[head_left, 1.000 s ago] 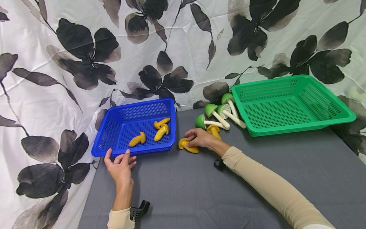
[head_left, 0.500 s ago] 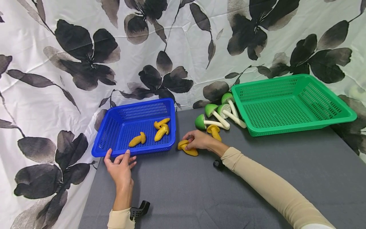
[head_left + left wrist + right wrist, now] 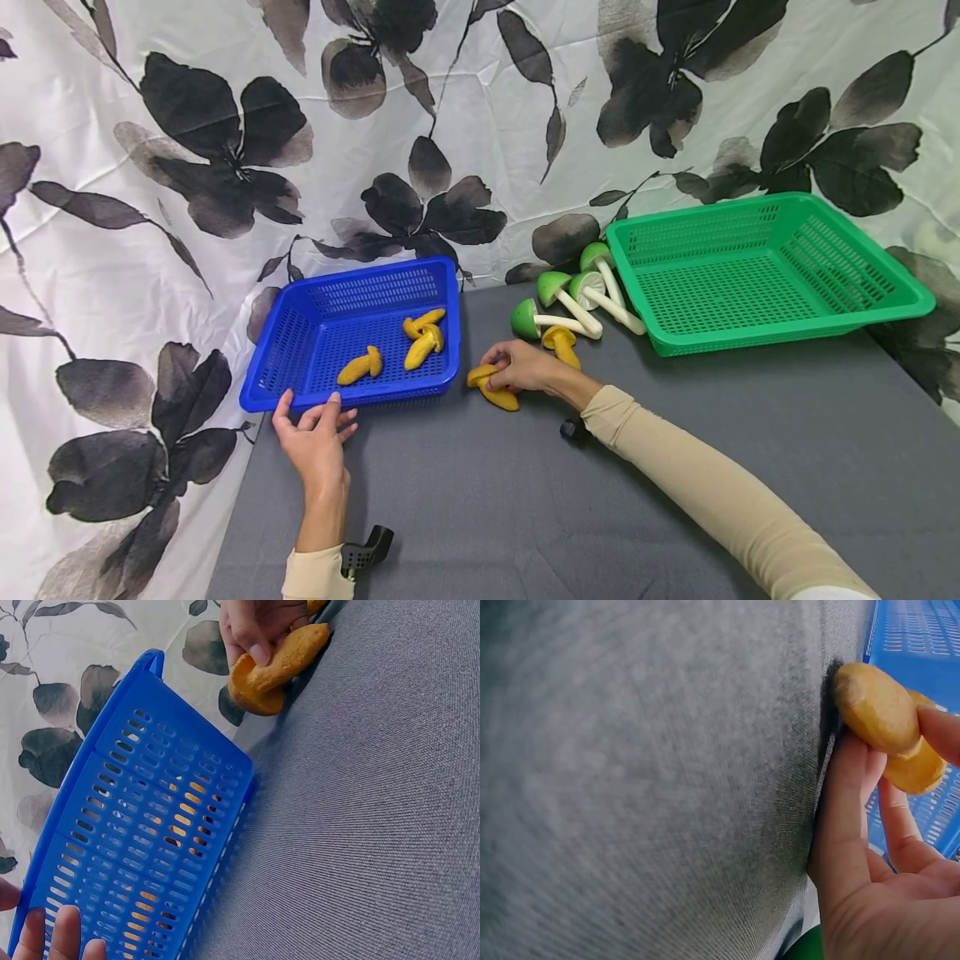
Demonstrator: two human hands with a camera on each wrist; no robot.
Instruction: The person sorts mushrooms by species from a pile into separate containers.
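My right hand pinches a yellow toy mushroom on the grey table, just right of the blue basket; the right wrist view shows thumb and fingers curled round the yellow mushroom, and it also shows in the left wrist view as the yellow mushroom. My left hand rests with relaxed fingers against the blue basket's near rim. Three yellow mushrooms lie inside the basket. Another yellow mushroom lies behind my right hand.
Three green-capped white-stemmed mushrooms lie beside an empty green basket at the right back. A flowered cloth hangs behind and left of the grey table.
My right hand closed on the yellow mushroom and tilted it slightly, shifting it a little left. The left hand has not moved.
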